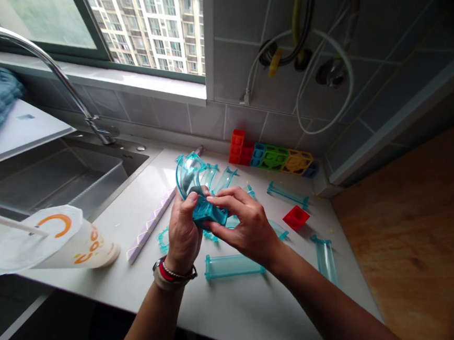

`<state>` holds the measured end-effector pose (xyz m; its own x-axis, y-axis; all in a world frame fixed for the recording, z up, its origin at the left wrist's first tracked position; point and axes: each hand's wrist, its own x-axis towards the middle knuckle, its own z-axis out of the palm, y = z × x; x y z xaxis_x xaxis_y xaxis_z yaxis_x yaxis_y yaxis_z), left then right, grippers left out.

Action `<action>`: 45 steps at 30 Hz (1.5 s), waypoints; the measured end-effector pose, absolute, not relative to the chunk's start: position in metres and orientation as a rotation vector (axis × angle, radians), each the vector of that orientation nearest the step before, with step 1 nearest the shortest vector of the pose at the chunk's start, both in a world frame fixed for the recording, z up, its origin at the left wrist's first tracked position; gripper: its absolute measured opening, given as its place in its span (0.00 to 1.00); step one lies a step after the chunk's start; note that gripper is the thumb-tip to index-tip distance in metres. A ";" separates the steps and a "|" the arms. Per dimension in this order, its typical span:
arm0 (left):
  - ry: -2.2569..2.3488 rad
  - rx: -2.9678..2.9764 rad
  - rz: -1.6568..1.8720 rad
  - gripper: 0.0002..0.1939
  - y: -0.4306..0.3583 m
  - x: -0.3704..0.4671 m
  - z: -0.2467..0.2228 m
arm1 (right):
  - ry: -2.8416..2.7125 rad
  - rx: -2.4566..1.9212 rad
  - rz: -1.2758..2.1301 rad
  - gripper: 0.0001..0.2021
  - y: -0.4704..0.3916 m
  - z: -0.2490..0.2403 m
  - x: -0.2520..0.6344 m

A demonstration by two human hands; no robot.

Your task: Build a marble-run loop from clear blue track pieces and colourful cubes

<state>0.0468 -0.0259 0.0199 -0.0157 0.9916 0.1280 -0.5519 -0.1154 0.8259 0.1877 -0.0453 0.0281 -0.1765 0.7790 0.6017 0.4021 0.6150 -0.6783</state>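
Note:
Above the white counter, my left hand (184,223) is closed around a translucent teal plastic toy piece (209,212) with a curved clear track part (188,175) rising from it. The fingers of my right hand (244,216) pinch the same teal piece from the right side. Whether the two parts are joined is hidden by my fingers. Beneath and behind my hands lie more curved teal track pieces (226,178). A straight teal track piece (234,265) rests in front of my right wrist. To the right sits a red block (296,217).
A row of coloured blocks (275,157) stands along the tiled wall. Other straight teal tracks (287,194) lie at right. On the left are a long pale lilac stick (152,225), a drink cup (75,239) with a straw, and a sink (131,157) with a faucet (51,63).

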 end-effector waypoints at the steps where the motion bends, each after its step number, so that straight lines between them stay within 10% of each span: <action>1: 0.683 0.866 1.508 0.11 -0.026 0.047 0.019 | -1.792 -0.955 0.451 0.20 -0.045 0.028 0.188; 10: 0.626 0.869 1.498 0.29 -0.027 0.049 0.012 | -1.695 -0.959 0.463 0.19 -0.047 0.026 0.185; 39: 0.734 1.376 1.064 0.26 -0.015 0.013 0.026 | -1.634 -0.923 0.710 0.17 -0.035 0.024 0.200; 45: 0.828 1.501 1.153 0.27 -0.017 0.006 0.020 | -1.879 -0.917 0.599 0.37 -0.038 0.042 0.211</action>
